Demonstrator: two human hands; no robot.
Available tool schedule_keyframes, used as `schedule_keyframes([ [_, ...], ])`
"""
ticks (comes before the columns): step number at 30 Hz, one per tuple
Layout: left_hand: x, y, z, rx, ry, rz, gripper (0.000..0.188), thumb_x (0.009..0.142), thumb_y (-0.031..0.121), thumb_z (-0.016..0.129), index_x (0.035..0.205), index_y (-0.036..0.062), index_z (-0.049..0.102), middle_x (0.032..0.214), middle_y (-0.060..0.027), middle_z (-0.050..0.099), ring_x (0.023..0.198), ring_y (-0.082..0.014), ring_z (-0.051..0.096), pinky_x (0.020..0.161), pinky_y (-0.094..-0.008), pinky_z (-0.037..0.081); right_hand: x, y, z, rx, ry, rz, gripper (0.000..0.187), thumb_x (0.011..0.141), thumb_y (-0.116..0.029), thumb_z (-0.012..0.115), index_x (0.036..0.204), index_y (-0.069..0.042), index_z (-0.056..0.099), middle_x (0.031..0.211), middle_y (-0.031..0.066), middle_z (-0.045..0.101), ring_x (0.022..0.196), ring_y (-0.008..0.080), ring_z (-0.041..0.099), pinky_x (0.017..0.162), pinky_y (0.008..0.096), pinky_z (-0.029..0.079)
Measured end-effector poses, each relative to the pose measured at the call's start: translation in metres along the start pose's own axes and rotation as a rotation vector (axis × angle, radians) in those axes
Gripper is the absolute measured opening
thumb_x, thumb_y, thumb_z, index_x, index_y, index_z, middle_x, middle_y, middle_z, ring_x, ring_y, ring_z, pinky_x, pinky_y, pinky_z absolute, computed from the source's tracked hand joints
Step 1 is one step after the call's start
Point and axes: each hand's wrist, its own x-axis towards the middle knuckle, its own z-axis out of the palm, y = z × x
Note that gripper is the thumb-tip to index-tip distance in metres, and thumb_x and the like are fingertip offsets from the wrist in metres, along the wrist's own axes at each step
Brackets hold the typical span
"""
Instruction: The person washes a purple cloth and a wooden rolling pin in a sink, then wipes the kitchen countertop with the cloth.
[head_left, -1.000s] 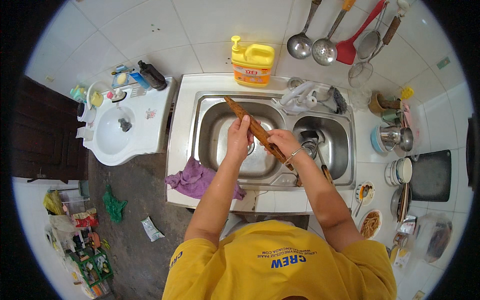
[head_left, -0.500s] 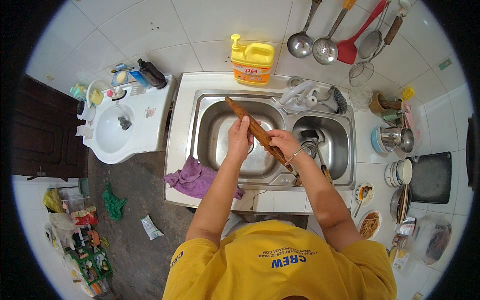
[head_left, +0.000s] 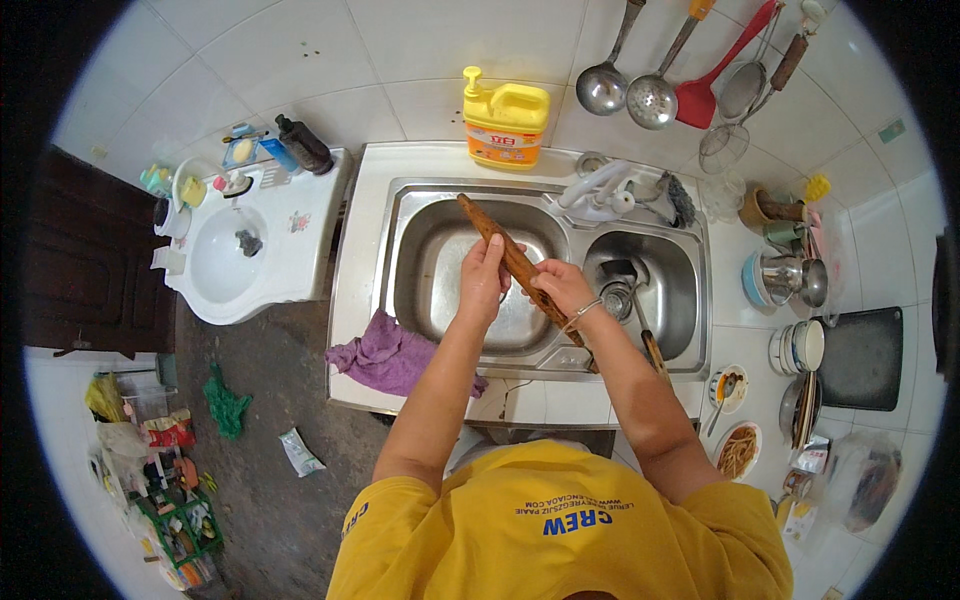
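Over the large sink basin (head_left: 420,290) I hold a brown wooden rolling pin (head_left: 519,266), tapered at both ends. It slants from the upper left down toward the lower right. My left hand (head_left: 483,274) is closed around its upper middle, thumb lying along the wood. Lower down, my right hand (head_left: 562,289) grips it from the right side, with a bracelet on that wrist. Part of the pin is hidden by my fingers. In the small basin (head_left: 681,300) to the right lie dark-handled utensils (head_left: 618,290).
A purple cloth (head_left: 385,358) drapes over the counter's front left edge. Behind the sink are a yellow detergent jug (head_left: 505,125) and a white faucet (head_left: 595,192). Bowls (head_left: 796,346) and a plate of food strips (head_left: 739,450) occupy the right counter. Ladles (head_left: 601,90) hang above.
The rolling pin's upper end has shifted slightly to the right, and my hands moved a little with it. Both still grip it.
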Motion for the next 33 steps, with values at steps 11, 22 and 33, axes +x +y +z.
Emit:
schedule_keyframes([
  [11,-0.009,-0.021,0.004,0.052,-0.149,0.001,0.04,0.08,0.013,0.064,0.113,0.0057,0.043,0.102,-0.0074,0.06,0.064,-0.0081,0.052,0.051,-0.0192,0.04,-0.011,-0.006,-0.001,-0.435,-0.028,-0.177,0.022,0.076,-0.015,0.061,0.093,-0.003,0.053,0.062,-0.0004,0.051,0.051,0.0088,0.048,0.045,0.0252,0.04],
  [22,0.032,-0.04,0.009,0.004,0.042,-0.079,0.026,0.081,0.017,0.066,0.097,0.0062,0.049,0.071,-0.0019,0.058,0.048,-0.0074,0.045,0.04,-0.0198,0.035,0.06,-0.02,-0.073,-0.414,0.175,-0.026,0.044,0.084,-0.044,0.055,0.086,0.0,0.062,0.078,0.0123,0.064,0.072,0.0216,0.06,0.068,0.0332,0.048],
  [33,0.047,-0.066,0.041,0.14,0.015,-0.224,0.027,0.093,0.036,0.048,0.098,0.0092,0.049,0.074,0.0003,0.052,0.058,-0.0095,0.047,0.049,-0.0224,0.037,0.16,-0.011,-0.101,-1.157,0.265,-0.11,0.042,0.084,-0.035,0.05,0.11,-0.003,0.06,0.109,0.0212,0.06,0.101,0.0367,0.057,0.088,0.0415,0.045],
])
